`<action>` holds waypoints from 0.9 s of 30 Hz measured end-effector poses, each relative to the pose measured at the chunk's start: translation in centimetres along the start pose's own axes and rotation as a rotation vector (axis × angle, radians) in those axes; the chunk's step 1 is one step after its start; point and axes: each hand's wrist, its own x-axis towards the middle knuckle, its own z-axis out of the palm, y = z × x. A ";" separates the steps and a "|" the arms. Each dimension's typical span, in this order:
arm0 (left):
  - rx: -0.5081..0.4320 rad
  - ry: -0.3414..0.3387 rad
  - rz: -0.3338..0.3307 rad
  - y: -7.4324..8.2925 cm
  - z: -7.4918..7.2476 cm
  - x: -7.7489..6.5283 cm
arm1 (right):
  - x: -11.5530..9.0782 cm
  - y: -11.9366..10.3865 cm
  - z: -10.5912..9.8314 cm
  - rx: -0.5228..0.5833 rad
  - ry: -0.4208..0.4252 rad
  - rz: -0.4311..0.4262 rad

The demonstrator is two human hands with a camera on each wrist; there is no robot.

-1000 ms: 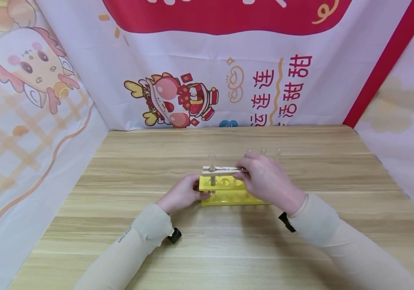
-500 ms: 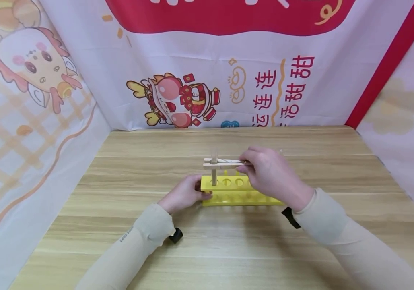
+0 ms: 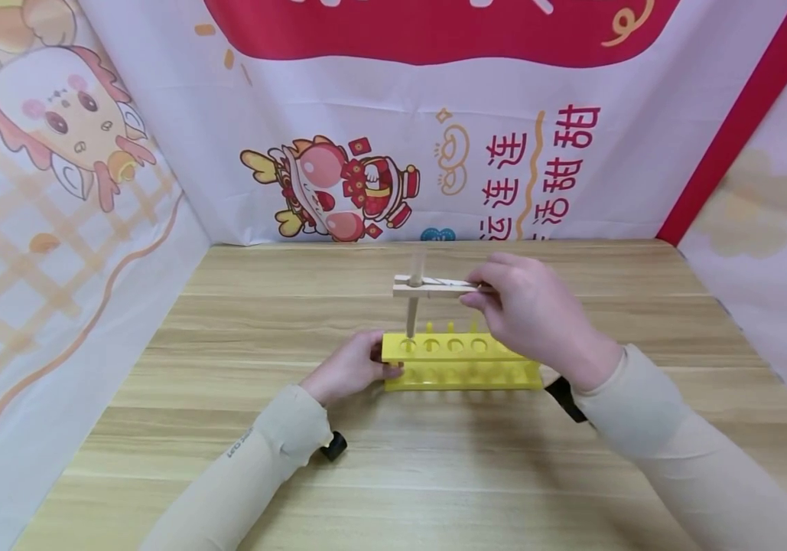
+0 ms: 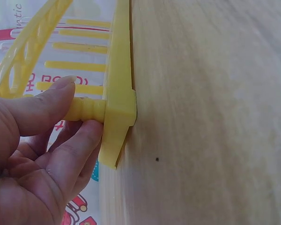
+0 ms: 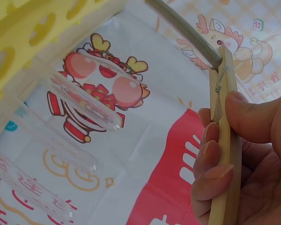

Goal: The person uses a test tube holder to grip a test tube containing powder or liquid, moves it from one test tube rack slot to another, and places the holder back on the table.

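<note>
My left hand [image 3: 348, 369] holds the left end of a yellow test tube rack [image 3: 462, 384]. In the left wrist view its thumb and fingers pinch the rack's end post [image 4: 88, 109]. A wooden test tube clamp [image 3: 437, 291] is gripped by my right hand [image 3: 538, 306]. Its jaws are closed round a glass test tube [image 3: 411, 315] with greyish-brown contents in its lower part. The tube hangs slightly tilted, its bottom at the leftmost hole of the top plate. In the right wrist view, my thumb and curled fingers wrap the clamp's handles [image 5: 223, 187].
Yellow pegs [image 3: 429, 327] stand along the rack's back. Several clear test tubes [image 5: 86, 101] sit upside down there, hidden behind my right hand in the head view. The rack stands on a wooden table [image 3: 393, 474], with printed cloth walls [image 3: 200, 153] at the back and sides.
My right hand has risen and shifted slightly right, drawing the clamped test tube up from inside the rack to above its leftmost hole. The left hand stays on the rack's end.
</note>
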 end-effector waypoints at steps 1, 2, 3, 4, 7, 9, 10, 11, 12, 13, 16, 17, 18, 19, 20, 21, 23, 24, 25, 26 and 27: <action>-0.001 -0.001 0.000 0.0 0.0 0.0 | 0.0 0.0 -0.2 -0.003 0.005 -0.002; -0.004 -0.003 -0.001 0.0 0.0 0.0 | 0.1 0.0 -0.4 -0.006 0.010 -0.005; -0.005 -0.004 -0.001 0.1 0.0 0.0 | 0.1 0.0 -0.6 -0.013 0.016 -0.008; -0.007 -0.005 -0.002 0.1 0.0 0.0 | 0.1 0.0 -0.7 -0.020 0.020 -0.009; -0.012 -0.005 -0.008 0.2 0.0 0.0 | 0.1 0.1 -1.2 -0.037 0.032 -0.010; -0.007 -0.003 -0.015 0.2 0.0 0.0 | 0.1 0.1 -1.4 -0.042 0.036 -0.007; -0.006 -0.002 -0.017 0.2 0.0 0.0 | 0.1 0.1 -1.5 -0.044 0.037 -0.006; -0.002 -0.002 -0.018 0.2 0.0 0.0 | 0.1 0.2 -1.5 -0.046 0.038 -0.002; -0.001 -0.003 -0.019 0.3 0.0 0.0 | 0.1 0.2 -1.6 -0.048 0.039 0.000; 0.001 -0.004 -0.019 0.3 0.0 0.0 | 0.1 0.2 -1.7 -0.049 0.038 0.002; 0.009 -0.006 -0.019 0.4 -0.1 -0.1 | 0.0 0.3 -1.9 -0.053 0.034 0.014; 0.009 -0.007 -0.019 0.4 -0.1 -0.1 | 0.0 0.3 -2.0 -0.054 0.034 0.018; 0.010 -0.008 -0.019 0.3 -0.1 -0.1 | -0.1 0.3 -2.1 -0.055 0.032 0.022; 0.013 -0.008 -0.019 0.3 -0.1 -0.1 | -0.1 0.3 -2.1 -0.055 0.032 0.025; 0.015 -0.008 -0.019 0.3 -0.1 -0.1 | -0.1 0.4 -2.2 -0.056 0.034 0.029; 0.015 -0.008 -0.020 0.3 -0.1 -0.1 | -0.1 0.4 -2.2 -0.057 0.034 0.031; 0.011 -0.011 -0.020 0.3 -0.1 -0.1 | -0.2 0.4 -2.3 -0.060 0.039 0.032; 0.010 -0.010 -0.021 0.3 -0.1 -0.1 | -0.2 0.4 -2.4 -0.061 0.040 0.033; 0.008 -0.011 -0.022 0.3 -0.1 -0.1 | -0.3 0.5 -2.4 -0.063 0.044 0.032; 0.006 -0.010 -0.022 0.3 -0.1 -0.1 | -0.3 0.5 -2.5 -0.065 0.048 0.030; 0.003 -0.011 -0.022 0.3 -0.1 -0.1 | -0.3 0.5 -2.5 -0.067 0.051 0.028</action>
